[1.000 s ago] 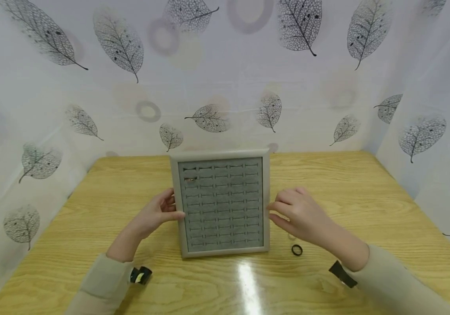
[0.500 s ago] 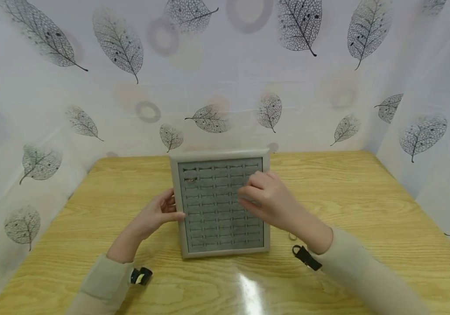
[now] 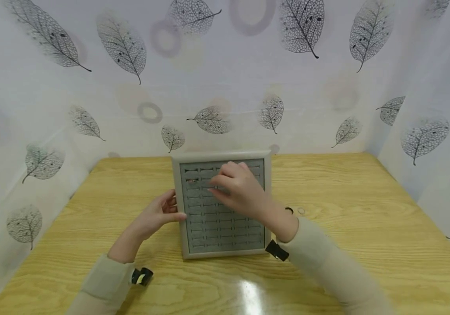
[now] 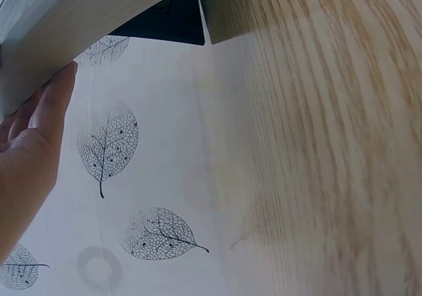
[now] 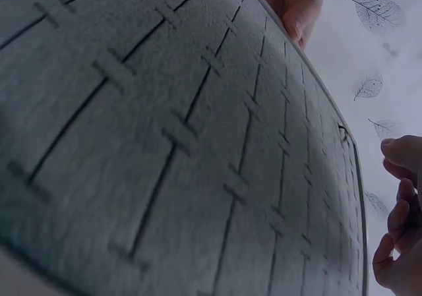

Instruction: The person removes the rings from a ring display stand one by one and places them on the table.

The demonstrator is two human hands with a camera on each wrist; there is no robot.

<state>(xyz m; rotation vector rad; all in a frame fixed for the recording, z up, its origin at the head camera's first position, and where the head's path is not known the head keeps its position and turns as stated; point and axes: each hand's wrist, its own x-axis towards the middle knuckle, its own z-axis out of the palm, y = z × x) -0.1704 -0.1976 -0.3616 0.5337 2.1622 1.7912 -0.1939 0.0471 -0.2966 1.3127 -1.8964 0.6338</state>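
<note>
Movement is all on the right side: seen from the head camera, the right hand [image 3: 237, 188] has come in from the counter's right part, where it hovered a second ago beside the tray's edge, and now sits over the upper rows of the grey ring tray [image 3: 225, 245], its fingers curled together and tips pointing down at the slots near the top middle. Whether they pinch a ring I cannot tell from here; the fingertips hide whatever is between them. One small ring already stands in a slot near the tray's upper left corner [image 3: 191, 180]. Two more rings, a dark one [image 3: 289, 210] and a pale one [image 3: 301, 211], lie on the wooden counter [image 3: 367, 227] just right of the tray, near the right forearm. The left hand [image 3: 158, 215] has not shifted: it rests against the tray's left rim, thumb laid on the frame, fingers loosely spread behind it, steadying the tray. From the left wrist camera, that hand's fingers [image 4: 39, 121] lie straight along the pale edge of the tray [image 4: 79, 26], with the leaf-printed backdrop behind. From the right wrist camera, the grey velvet with its slit rows [image 5: 165, 138] fills the picture, the seated ring shows as a dark speck near the far rim [image 5: 343, 132], and the right hand's fingers [image 5: 399, 204] curl at the lower right, close over the felt. To my eye the reach means a ring is being brought to, or sought in, a slot beside the first.
</note>
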